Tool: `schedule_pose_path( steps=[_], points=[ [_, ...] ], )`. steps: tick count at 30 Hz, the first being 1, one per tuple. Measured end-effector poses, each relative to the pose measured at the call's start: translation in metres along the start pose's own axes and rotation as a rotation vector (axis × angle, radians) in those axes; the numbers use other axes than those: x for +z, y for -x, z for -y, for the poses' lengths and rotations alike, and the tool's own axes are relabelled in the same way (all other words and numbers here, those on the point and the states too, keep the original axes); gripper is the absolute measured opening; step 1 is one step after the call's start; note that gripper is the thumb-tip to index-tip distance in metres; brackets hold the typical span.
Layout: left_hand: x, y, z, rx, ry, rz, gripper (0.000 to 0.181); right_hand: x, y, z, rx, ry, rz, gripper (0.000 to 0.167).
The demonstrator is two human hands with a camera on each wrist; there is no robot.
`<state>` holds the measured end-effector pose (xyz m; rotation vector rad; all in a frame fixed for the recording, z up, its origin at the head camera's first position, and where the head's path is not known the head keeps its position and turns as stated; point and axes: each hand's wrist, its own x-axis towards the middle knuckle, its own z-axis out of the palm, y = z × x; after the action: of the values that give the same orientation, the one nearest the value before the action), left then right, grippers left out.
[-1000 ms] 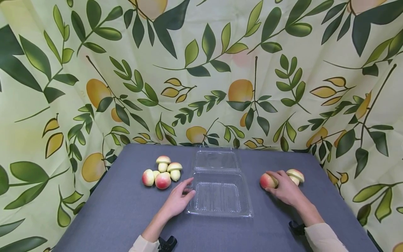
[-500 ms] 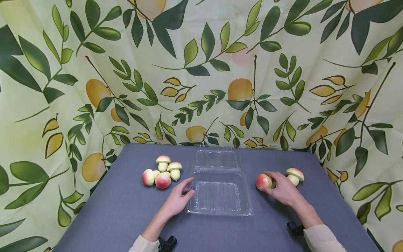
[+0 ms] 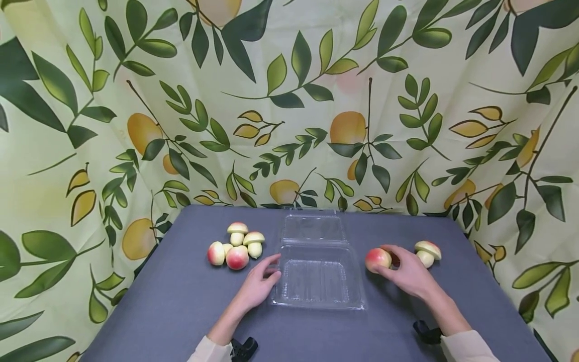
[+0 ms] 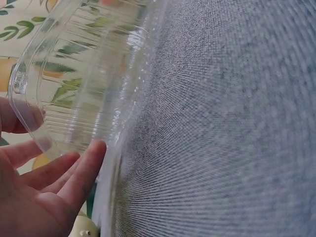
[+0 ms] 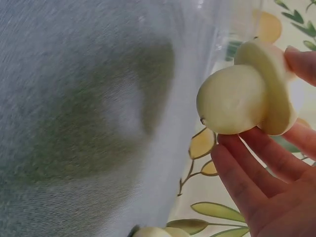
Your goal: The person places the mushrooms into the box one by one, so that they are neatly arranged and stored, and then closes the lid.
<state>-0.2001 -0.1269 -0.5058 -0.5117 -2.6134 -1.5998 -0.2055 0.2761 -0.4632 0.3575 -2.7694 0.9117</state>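
In my right hand [image 3: 409, 271] is a toy mushroom [image 3: 378, 260] with a red-and-cream cap, held just above the table. The right wrist view shows thumb and fingers of the right hand [image 5: 276, 182] around the cap of the mushroom [image 5: 234, 98], its pale rounded stem pointing away. To its left lies a clear plastic clamshell box [image 3: 314, 281], lid laid back. My left hand [image 3: 258, 286] rests at the box's left rim. Seen from the left wrist, the loosely extended fingers [image 4: 81, 177] touch or nearly touch the clear wall [image 4: 74, 108].
Several similar mushrooms [image 3: 237, 258] are grouped left of the box. Another mushroom [image 3: 426, 253] sits beyond my right hand. The box's lid [image 3: 313, 229] lies flat toward the back of the grey table [image 3: 181, 311]. A leaf-and-fruit patterned cloth [image 3: 289, 115] hangs behind.
My right hand has moved slightly left, lifting and turning the mushroom so that more of its red cap shows. The left hand stays at the box.
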Motion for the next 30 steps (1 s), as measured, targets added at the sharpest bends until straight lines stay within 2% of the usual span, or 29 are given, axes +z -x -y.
schedule_pose_path(
  steps=[4,8,15,18,22,25,27,30],
  points=[
    [0.000,0.000,0.000,-0.026,0.051,-0.006,0.045,-0.002,0.000,0.005,0.007,-0.019,-0.003,0.059],
    [0.001,0.000,-0.003,-0.033,0.064,-0.015,0.044,-0.004,0.000,0.009,0.016,-0.029,-0.011,0.059],
    [-0.004,0.006,-0.035,-0.044,0.066,-0.015,0.041,-0.007,-0.001,0.018,0.029,-0.063,-0.015,0.055],
    [-0.002,0.003,-0.021,-0.040,0.079,-0.020,0.042,-0.006,-0.002,0.024,0.032,-0.090,-0.017,0.053],
    [0.001,0.001,-0.011,-0.036,0.072,-0.015,0.042,-0.005,-0.003,0.031,0.041,-0.119,-0.021,0.052],
    [0.001,0.001,-0.013,-0.037,0.083,-0.008,0.043,-0.004,-0.004,0.037,0.042,-0.130,-0.025,0.051],
    [0.002,-0.001,-0.003,-0.032,0.099,-0.009,0.044,-0.003,-0.006,0.041,0.042,-0.135,-0.028,0.051],
    [0.003,-0.001,0.000,-0.026,0.115,-0.008,0.044,-0.002,-0.008,0.047,0.041,-0.142,-0.033,0.051]
  ],
)
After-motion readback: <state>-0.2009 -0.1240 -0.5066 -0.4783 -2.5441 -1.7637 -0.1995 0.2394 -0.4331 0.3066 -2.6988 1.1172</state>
